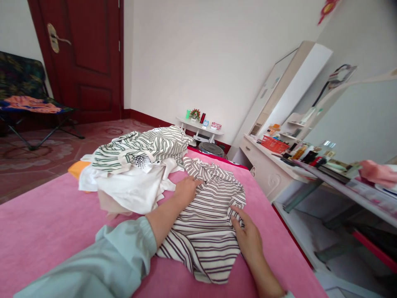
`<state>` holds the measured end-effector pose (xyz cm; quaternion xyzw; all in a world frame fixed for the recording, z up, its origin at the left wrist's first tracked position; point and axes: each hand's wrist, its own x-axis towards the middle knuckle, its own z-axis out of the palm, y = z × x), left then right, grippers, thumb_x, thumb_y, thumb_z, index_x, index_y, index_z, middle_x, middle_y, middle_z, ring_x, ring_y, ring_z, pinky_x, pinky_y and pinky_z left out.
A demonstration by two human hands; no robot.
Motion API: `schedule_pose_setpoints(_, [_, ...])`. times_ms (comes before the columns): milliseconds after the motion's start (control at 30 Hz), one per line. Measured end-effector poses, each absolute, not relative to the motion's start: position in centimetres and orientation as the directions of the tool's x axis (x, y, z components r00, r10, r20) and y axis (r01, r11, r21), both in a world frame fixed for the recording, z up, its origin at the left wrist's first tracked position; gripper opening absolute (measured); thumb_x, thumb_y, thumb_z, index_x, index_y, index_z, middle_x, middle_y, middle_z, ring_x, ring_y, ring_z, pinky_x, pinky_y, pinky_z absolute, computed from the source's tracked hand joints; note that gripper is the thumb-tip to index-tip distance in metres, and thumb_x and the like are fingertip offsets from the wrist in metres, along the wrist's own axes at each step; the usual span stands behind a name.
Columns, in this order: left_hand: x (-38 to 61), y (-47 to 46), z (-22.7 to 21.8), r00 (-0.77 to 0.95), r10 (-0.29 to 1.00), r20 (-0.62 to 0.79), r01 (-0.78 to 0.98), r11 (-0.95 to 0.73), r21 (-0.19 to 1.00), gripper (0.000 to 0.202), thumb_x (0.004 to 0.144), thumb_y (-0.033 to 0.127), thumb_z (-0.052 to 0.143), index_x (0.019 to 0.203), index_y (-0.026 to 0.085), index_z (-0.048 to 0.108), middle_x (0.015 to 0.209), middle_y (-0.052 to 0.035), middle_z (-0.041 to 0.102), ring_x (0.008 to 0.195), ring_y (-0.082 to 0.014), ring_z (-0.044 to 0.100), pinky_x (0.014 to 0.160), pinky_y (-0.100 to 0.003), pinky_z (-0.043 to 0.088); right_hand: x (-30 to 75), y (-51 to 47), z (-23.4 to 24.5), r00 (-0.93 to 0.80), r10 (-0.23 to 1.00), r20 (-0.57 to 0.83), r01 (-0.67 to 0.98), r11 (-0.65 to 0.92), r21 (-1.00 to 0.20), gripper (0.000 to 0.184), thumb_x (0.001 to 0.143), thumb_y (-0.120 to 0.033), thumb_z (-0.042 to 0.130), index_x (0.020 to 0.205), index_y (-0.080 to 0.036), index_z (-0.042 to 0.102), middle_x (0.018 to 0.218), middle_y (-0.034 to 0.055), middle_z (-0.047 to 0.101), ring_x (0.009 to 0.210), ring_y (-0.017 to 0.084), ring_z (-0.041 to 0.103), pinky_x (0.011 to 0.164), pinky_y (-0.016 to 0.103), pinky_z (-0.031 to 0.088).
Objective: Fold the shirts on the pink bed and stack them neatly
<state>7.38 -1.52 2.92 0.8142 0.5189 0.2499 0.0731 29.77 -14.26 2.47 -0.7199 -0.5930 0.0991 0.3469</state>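
A white shirt with dark stripes (214, 203) lies spread and wrinkled on the pink bed cover (40, 231), its collar end pointing away from me. My left hand (186, 191) reaches across its upper left side, fingertips closed on the fabric below the collar. At the shirt's right edge, my right hand (249, 236) has a fold of the cloth between thumb and fingers. Left of the shirt sits a loose pile of clothes: a green-striped garment (145, 149) on top, white cloth (130, 188) below it, and a bit of orange cloth (78, 169) poking out.
Along the right stands a white dressing table (266, 171) with a red basket (274, 144), bottles and a mirror (362, 120). A low white shelf (201, 126) is against the far wall. A folding chair (25, 87) stands by the dark red door (83, 54).
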Motion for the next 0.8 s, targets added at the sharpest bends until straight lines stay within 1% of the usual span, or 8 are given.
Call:
schedule_pose_setpoints(167, [5.5,-0.7,3.9,0.19,0.926,0.326,0.655,-0.367,0.661,0.032,0.08,0.023,0.053,0.107,0.024,0.069,0.096,-0.0049,0.068,0.088,-0.0194,0.06,0.082,-0.029,0.044,30.6,-13.9,1.9,0.291,0.917,0.272,0.672,0.006,-0.74,0.047,0.078,-0.047,0.052,0.115,-0.02,0.061,0.119,0.0071,0.063,0.113,0.026,0.055,0.098,0.04,0.041])
schedule_pose_setpoints(300, [2.4,0.1,5.8,0.171,0.955,0.242,0.546,-0.297,0.783,0.029,0.073,0.036,0.061,0.09,0.017,0.073,0.081,-0.004,0.07,0.075,-0.018,0.062,0.07,-0.025,0.045,31.6,-14.7,3.3,0.268,0.942,0.201,0.584,0.007,-0.812,0.049,0.07,-0.049,0.061,0.105,-0.014,0.066,0.111,0.0102,0.066,0.11,0.028,0.057,0.099,0.042,0.04])
schedule_pose_setpoints(400, [0.0,-0.3,8.1,0.244,0.956,0.16,0.562,-0.274,0.781,0.028,0.062,0.042,0.069,0.07,0.016,0.073,0.061,-0.0016,0.066,0.06,-0.0169,0.058,0.056,-0.024,0.04,31.7,-17.7,5.9,0.15,0.981,0.12,0.634,-0.002,-0.774,0.046,0.07,-0.046,0.062,0.104,-0.014,0.067,0.109,0.0096,0.067,0.106,0.028,0.059,0.098,0.04,0.041])
schedule_pose_setpoints(467, [-1.2,-1.2,10.2,0.36,0.93,0.076,0.605,-0.294,0.74,0.033,0.058,0.049,0.07,0.058,0.016,0.07,0.05,0.0003,0.059,0.052,-0.0148,0.051,0.051,-0.023,0.036,31.6,-20.7,8.1,0.041,0.999,0.024,0.702,-0.012,-0.712,0.042,0.074,-0.042,0.06,0.107,-0.016,0.067,0.11,0.0084,0.067,0.106,0.026,0.059,0.097,0.037,0.042])
schedule_pose_setpoints(567, [-2.0,-2.6,13.0,0.571,0.819,-0.059,0.62,-0.383,0.685,0.041,0.061,0.057,0.065,0.056,0.017,0.069,0.046,0.0011,0.055,0.046,-0.0125,0.046,0.048,-0.023,0.032,31.3,-25.0,11.3,-0.112,0.977,-0.181,0.805,-0.017,-0.593,0.036,0.078,-0.037,0.058,0.108,-0.021,0.067,0.11,0.0055,0.067,0.105,0.024,0.059,0.094,0.031,0.043])
schedule_pose_setpoints(633, [-1.7,-3.2,14.0,0.611,0.786,-0.09,0.623,-0.408,0.668,0.04,0.065,0.056,0.062,0.061,0.017,0.07,0.049,-0.0002,0.058,0.047,-0.0133,0.049,0.049,-0.023,0.034,31.1,-26.4,13.0,-0.207,0.934,-0.291,0.843,0.019,-0.538,0.03,0.077,-0.037,0.06,0.103,-0.024,0.069,0.104,0.0037,0.068,0.097,0.022,0.062,0.087,0.027,0.046])
schedule_pose_setpoints(700, [-0.7,-3.4,13.8,0.568,0.823,-0.021,0.649,-0.432,0.626,0.037,0.068,0.053,0.06,0.067,0.019,0.072,0.057,-0.0023,0.063,0.054,-0.0161,0.055,0.053,-0.024,0.038,31.0,-25.7,13.9,-0.279,0.913,-0.298,0.844,0.085,-0.529,0.025,0.077,-0.036,0.061,0.097,-0.024,0.071,0.097,0.003,0.069,0.088,0.02,0.063,0.078,0.025,0.048])
schedule_pose_setpoints(800, [1.6,-3.5,11.8,0.492,0.861,0.13,0.704,-0.482,0.522,0.039,0.069,0.053,0.06,0.089,0.022,0.073,0.086,-0.0062,0.07,0.081,-0.0235,0.062,0.07,-0.027,0.045,30.9,-21.4,13.5,-0.232,0.965,-0.119,0.837,0.136,-0.53,0.025,0.078,-0.035,0.059,0.094,-0.02,0.07,0.09,0.0049,0.068,0.081,0.019,0.061,0.072,0.026,0.047])
